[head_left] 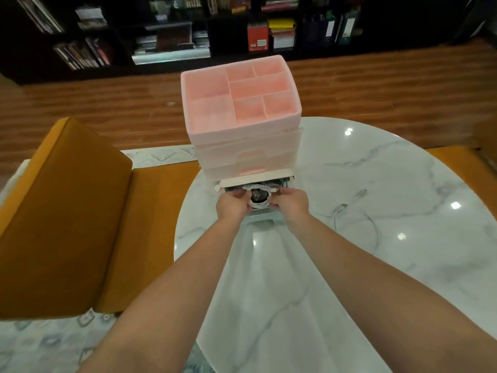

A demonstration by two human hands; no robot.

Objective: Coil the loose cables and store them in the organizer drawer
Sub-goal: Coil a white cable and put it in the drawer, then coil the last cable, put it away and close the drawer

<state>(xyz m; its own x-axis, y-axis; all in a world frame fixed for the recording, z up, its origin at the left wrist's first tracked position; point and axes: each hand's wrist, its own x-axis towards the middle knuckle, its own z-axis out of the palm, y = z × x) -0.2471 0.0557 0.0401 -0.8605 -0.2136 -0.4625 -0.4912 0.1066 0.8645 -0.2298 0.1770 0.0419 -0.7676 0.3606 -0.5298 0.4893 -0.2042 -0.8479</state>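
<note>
At frame centre, left hand (pixel 233 205) and right hand (pixel 290 204) grip the coiled white cable (pixel 258 195) over the open drawer (pixel 265 217); next, probably release it and coil the loose cable (pixel 355 219) at right.

A view from above looks down two bare forearms reaching forward over a white marble surface (pixel 349 265). A pink organizer (pixel 240 125) with stacked drawers stands at the far edge, its top tray split into compartments. Its bottom drawer (pixel 265 217) is pulled out toward the person. The left hand (pixel 233 205) and right hand (pixel 291 203) together hold a coiled white cable (pixel 258 196) over the open drawer, fingers curled around either side of the coil. To the right, a second loose cable (pixel 355 219) lies uncoiled on the surface. An orange cushioned bench (pixel 67 211) sits at left; dark bookshelves (pixel 161 30) fill the background.
</note>
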